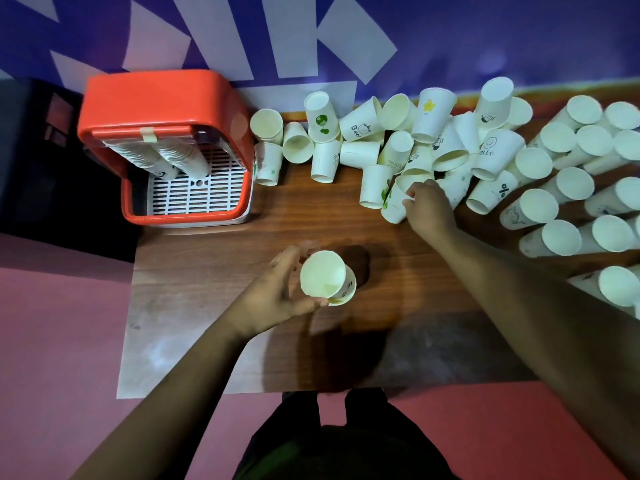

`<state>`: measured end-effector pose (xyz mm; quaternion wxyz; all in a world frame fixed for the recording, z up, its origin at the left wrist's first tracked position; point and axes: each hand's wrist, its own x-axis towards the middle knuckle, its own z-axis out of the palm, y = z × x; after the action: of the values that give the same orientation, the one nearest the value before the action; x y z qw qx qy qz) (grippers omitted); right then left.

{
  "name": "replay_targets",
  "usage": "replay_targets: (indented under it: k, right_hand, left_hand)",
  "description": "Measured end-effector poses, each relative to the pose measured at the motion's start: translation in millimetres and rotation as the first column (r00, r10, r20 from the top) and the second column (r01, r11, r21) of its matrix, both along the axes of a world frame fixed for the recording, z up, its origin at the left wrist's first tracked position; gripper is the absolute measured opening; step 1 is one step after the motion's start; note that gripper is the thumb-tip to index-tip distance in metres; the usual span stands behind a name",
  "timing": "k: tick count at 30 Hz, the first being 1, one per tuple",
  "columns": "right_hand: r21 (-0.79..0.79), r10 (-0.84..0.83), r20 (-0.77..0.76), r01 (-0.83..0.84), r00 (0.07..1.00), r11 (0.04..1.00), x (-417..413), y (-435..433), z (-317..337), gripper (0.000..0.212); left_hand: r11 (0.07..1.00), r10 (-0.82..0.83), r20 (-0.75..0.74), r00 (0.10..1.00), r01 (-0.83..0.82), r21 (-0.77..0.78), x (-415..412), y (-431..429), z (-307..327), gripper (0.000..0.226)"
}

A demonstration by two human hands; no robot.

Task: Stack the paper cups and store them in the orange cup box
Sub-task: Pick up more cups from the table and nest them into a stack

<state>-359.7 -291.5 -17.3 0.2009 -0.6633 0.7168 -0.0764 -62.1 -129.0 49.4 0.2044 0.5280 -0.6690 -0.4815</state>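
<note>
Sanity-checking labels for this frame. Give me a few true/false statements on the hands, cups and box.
1. The left hand holds a paper cup over the table. True.
2. The orange cup box is empty. False: stacked cups lie inside it.
3. The right hand rests on the box. False: it pinches a loose cup at the edge of the pile.
4. The box stands at the person's left end of the table. True.
</note>
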Motion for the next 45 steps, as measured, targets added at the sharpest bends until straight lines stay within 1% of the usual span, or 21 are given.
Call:
replay_targets:
  k: [2,5,8,10,12,13,15,17,19,22,24,27,30,31,33,34,36,38,41,45]
  right_hand:
    - [-0.034,-0.002,0.036,0.003,0.999,0.999,-0.9,8.2,6.7,0.024]
    - [-0.113,-0.009,0.086,0.019,0.996,0.993,0.2,22.0,19.1,0.021]
    - [-0.204,0.0,0.157,0.033,0.988,0.978,5.2,40.2,33.9,0.017]
    - [-0.244,0.007,0.217,0.047,0.976,0.969,8.2,54.4,46.5,0.016]
    - [-0.268,0.022,0.275,0.054,0.961,0.962,11.2,66.8,59.6,0.013]
    - [-0.27,0.034,0.307,0.053,0.951,0.961,12.6,73.3,65.9,0.012]
    - [-0.277,0.069,0.384,0.043,0.921,0.96,17.1,87.0,77.6,0.01]
    - [-0.288,0.096,0.444,0.04,0.891,0.957,23.8,99.8,87.6,0.009]
    - [-0.222,0.092,0.518,0.03,0.85,0.975,32.1,109.2,96.0,0.01]
    - [-0.097,0.138,0.596,-0.1,0.791,0.99,47.6,121.8,102.0,0.014]
    - [-0.054,0.185,0.587,-0.19,0.788,0.98,58.6,130.8,102.7,0.016]
    - [-0.033,0.248,0.551,-0.277,0.796,0.96,73.0,143.0,98.6,0.014]
    - [-0.055,0.31,0.544,-0.336,0.779,0.94,81.0,148.6,86.2,0.012]
    - [-0.063,0.338,0.538,-0.363,0.772,0.929,82.6,148.7,82.5,0.018]
    - [-0.074,0.403,0.499,-0.426,0.767,0.902,86.0,149.2,76.9,0.042]
    - [-0.06,0.428,0.473,-0.456,0.77,0.888,88.1,150.3,76.2,0.055]
    - [-0.014,0.461,0.414,-0.501,0.785,0.865,92.0,153.6,72.3,0.075]
    - [0.003,0.486,0.365,-0.523,0.794,0.852,96.2,158.2,64.7,0.085]
    - [0.054,0.477,0.36,-0.528,0.802,0.847,100.0,165.2,52.0,0.089]
    - [0.062,0.406,0.423,-0.473,0.81,0.879,98.7,170.1,37.0,0.089]
  left_hand:
    - [0.998,-0.032,0.093,0.995,0.036,-0.042,-1.3,-2.3,1.9,0.083]
    - [0.982,-0.071,0.183,0.981,0.101,-0.162,-8.3,-5.8,-0.6,0.081]
    - [0.939,-0.108,0.312,0.944,0.2,-0.281,-18.1,-8.6,-11.4,0.079]
    - [0.932,-0.097,0.362,0.927,0.213,-0.294,-22.9,-7.3,-22.0,0.081]
    - [0.947,-0.056,0.37,0.928,0.166,-0.274,-24.7,-4.8,-33.2,0.085]
    - [0.963,-0.03,0.349,0.937,0.12,-0.24,-25.2,-2.9,-37.5,0.087]
    - [0.993,0.018,0.241,0.97,0.01,-0.114,-24.9,-0.8,-42.8,0.088]
    - [0.999,0.047,0.149,0.988,-0.047,-0.003,-23.8,-1.8,-45.1,0.087]
    - [0.998,0.061,0.112,0.992,-0.064,0.027,-22.1,-3.8,-45.0,0.088]
    - [0.992,0.08,0.043,0.996,-0.084,0.092,-14.8,-3.0,-44.5,0.097]
    - [0.985,0.08,-0.007,0.997,-0.079,0.151,-6.9,0.9,-43.7,0.101]
    - [0.962,0.094,-0.103,0.99,-0.064,0.267,5.4,10.0,-45.1,0.087]
    - [0.928,0.11,-0.195,0.975,-0.03,0.372,19.9,18.0,-47.9,0.086]
    - [0.918,0.131,-0.227,0.965,-0.031,0.396,23.8,20.5,-46.9,0.083]
    - [0.894,0.227,-0.274,0.935,-0.088,0.44,29.6,23.8,-42.2,0.075]
    - [0.886,0.268,-0.288,0.919,-0.118,0.448,31.1,24.9,-38.7,0.075]
    - [0.889,0.291,-0.305,0.907,-0.138,0.437,31.8,26.1,-34.9,0.072]
    - [0.896,0.279,-0.294,0.914,-0.137,0.423,27.6,26.4,-34.9,0.061]
    - [0.926,0.225,-0.257,0.94,-0.125,0.356,20.5,26.2,-38.4,0.054]
    - [0.938,0.219,-0.243,0.945,-0.134,0.321,18.9,27.0,-38.2,0.051]
